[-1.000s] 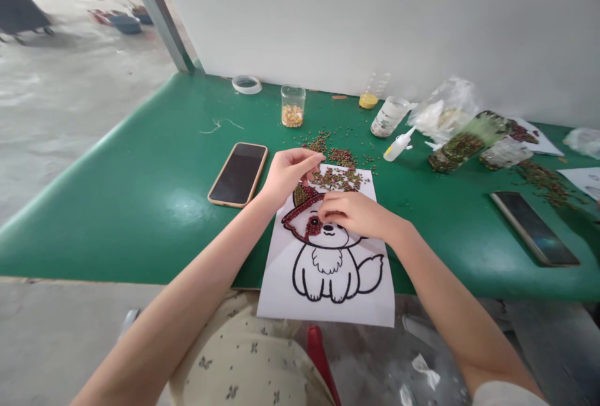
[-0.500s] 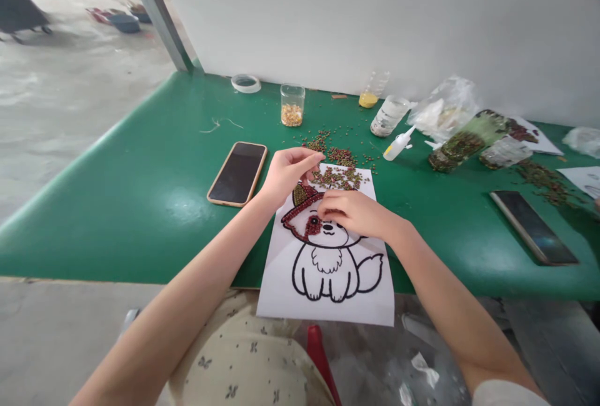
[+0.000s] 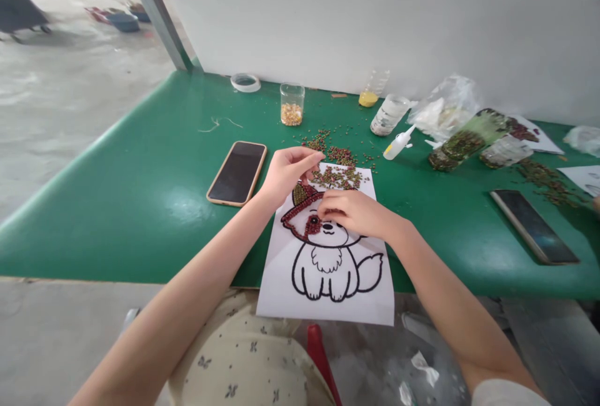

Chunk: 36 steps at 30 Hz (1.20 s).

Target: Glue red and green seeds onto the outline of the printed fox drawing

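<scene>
A white sheet [image 3: 328,297] with a black outline drawing of a dog lies on the green table [image 3: 140,200] and hangs over its near edge. The dog's hat and one eye patch are filled with red and green beans. My right hand [image 3: 354,213] rests on the dog's head, fingers pinched down at the eye patch. My left hand [image 3: 287,172] hovers at the hat's top left, fingertips pinched together; what they hold is too small to make out. A pile of loose beans [image 3: 338,176] lies on the sheet's top edge.
A phone [image 3: 238,172] lies left of the sheet and a second phone [image 3: 533,226] at the right. Behind stand a jar of corn kernels [image 3: 292,105], a tape roll [image 3: 245,83], a glue bottle [image 3: 398,142], a tipped jar [image 3: 389,115] and bags of beans [image 3: 469,137].
</scene>
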### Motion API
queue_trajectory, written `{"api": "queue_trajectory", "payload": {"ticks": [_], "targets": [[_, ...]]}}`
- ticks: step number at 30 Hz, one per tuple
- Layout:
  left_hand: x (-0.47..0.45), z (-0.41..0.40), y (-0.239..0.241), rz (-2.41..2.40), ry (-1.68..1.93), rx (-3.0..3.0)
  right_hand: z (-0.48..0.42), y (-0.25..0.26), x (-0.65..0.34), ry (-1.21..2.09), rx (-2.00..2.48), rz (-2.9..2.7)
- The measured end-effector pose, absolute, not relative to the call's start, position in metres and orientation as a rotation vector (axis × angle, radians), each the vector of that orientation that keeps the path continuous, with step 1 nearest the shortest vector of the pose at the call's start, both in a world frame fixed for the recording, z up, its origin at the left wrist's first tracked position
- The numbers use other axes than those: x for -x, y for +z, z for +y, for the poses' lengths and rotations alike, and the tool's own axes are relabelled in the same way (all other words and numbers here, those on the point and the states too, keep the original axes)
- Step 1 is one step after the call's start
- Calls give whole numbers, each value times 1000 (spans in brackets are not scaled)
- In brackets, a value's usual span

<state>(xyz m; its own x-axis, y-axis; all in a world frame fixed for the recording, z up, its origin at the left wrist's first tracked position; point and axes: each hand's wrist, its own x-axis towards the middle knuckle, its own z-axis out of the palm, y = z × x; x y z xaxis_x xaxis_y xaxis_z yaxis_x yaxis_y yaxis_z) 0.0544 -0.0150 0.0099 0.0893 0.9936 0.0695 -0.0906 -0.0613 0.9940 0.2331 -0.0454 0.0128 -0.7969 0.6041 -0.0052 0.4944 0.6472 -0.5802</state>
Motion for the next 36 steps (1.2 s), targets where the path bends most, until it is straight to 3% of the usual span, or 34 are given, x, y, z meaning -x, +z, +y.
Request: {"api": "queue_trajectory", "payload": {"ticks": [11, 26, 36], "targets": [[-55, -15, 10, 1058, 1226, -1212, -47, 14, -234, 744, 1088, -2682], [-55, -15, 10, 1051, 1218, -1220, -50, 11, -230, 766, 1004, -2679], [-55, -15, 11, 1073, 1215, -1196, -43, 12, -237, 539, 1132, -2589]]}}
